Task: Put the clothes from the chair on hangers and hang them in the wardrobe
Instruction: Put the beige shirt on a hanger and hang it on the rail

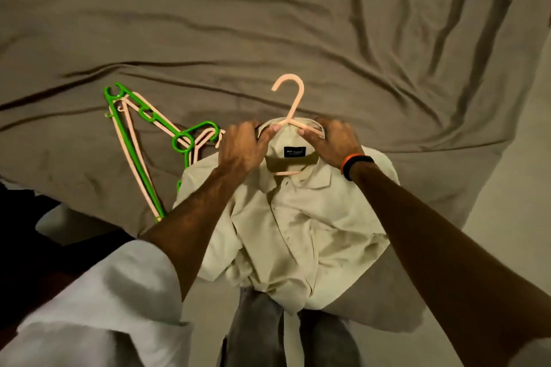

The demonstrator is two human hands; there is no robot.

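Cream cotton, the shirt (pixel 298 217) lies at the bed's (pixel 298 24) near edge. Left hand (pixel 241 149) and right hand (pixel 334 140) each pinch its collar around a peach hanger (pixel 290 104). Spare green and peach hangers (pixel 143 140) lie to the left.

Shirt (pixel 298 217): pale cream, plain, no pattern; black label (pixel 294 152) with white lettering inside the collar. Hanger in shirt (pixel 290 104): peach-pink. Spare hangers (pixel 140 143) — a mix of bright green and the same peach-pink. Bed sheet (pixel 298 24): uniform grey-brown, unpatterned. Wristbands (pixel 354 164) on the right wrist — one orange, one black. Sleeve (pixel 104 307) on the left arm: white. Trousers (pixel 259 334): faded grey.
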